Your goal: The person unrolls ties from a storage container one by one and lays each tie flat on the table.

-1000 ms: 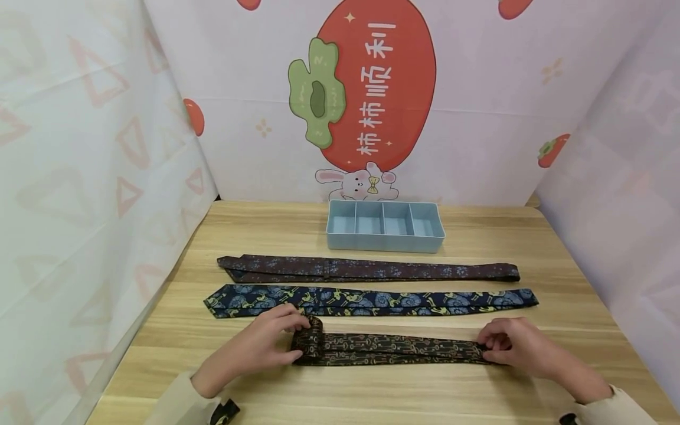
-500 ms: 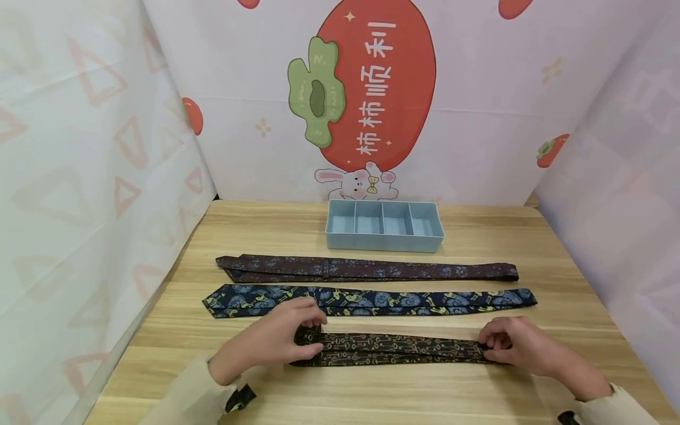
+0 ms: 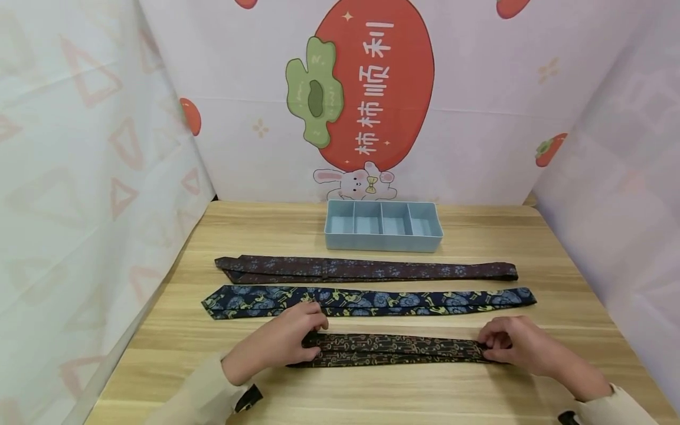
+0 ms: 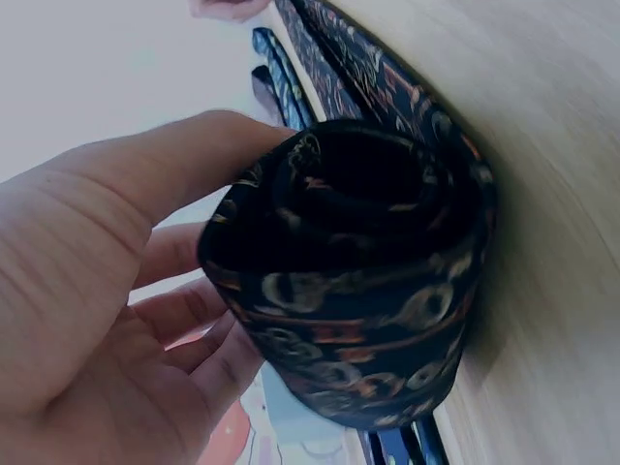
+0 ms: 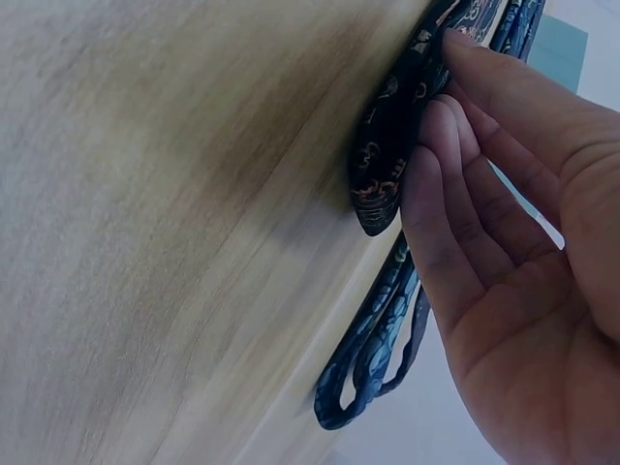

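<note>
A black necktie (image 3: 393, 350) with a small key-like pattern lies lengthwise on the table, its left part wound into a loose roll (image 4: 363, 329). My left hand (image 3: 289, 336) holds this roll between thumb and fingers; in the head view the hand hides most of it. Hollow layers show at the roll's near end in the left wrist view. At the tie's right end, my right hand (image 3: 523, 348) pinches the cloth, thumb on top and fingers against its far side. The folded tip (image 5: 376, 208) pokes out past the right fingers.
Behind the black tie lies a navy necktie (image 3: 382, 299) with blue and yellow figures, then a maroon floral necktie (image 3: 404, 271), both folded lengthwise. Farther back stands a light blue box (image 3: 382, 242) with several compartments, before a printed cloth backdrop (image 3: 473, 147).
My left hand has moved right along the black tie, and the roll, visible beside the fingers before, is now mostly behind the hand. My right hand has stayed at the tie's end.
</note>
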### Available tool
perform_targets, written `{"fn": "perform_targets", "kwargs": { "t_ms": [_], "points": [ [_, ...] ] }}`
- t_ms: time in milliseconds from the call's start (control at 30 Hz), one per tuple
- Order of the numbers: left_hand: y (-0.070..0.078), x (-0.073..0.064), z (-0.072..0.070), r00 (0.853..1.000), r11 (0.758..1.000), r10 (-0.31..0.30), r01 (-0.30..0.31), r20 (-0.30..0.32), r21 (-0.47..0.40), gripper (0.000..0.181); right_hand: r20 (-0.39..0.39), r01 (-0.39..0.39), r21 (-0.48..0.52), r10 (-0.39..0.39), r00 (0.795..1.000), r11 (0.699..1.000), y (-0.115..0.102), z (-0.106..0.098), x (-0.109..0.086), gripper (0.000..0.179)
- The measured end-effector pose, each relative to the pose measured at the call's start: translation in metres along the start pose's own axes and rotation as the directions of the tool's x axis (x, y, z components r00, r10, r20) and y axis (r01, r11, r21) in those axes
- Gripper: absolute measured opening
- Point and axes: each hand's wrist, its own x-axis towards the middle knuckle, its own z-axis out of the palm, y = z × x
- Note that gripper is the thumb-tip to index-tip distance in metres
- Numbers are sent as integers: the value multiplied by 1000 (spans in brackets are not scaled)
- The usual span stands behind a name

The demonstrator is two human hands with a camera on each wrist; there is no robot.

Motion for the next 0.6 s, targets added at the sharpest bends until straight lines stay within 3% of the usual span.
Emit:
{"fn": "perform_targets", "kwargs": {
  "t_ms": [233, 500, 600],
  "points": [
    [-12, -20, -1, 999, 999, -35, 34, -28, -16, 32, 19, -20, 7, 20, 1000, 1000, 3, -2, -2, 18],
    [-21, -41, 3, 993, 998, -39, 32, -109, -61, 34, -2, 21, -8, -21, 1000, 1000, 8, -3, -2, 19],
    [-25, -48, 4, 989, 996, -48, 36, -140, -85, 34, 7, 2, -2, -2, 1000, 1000, 9, -4, -2, 19]
  ]
}}
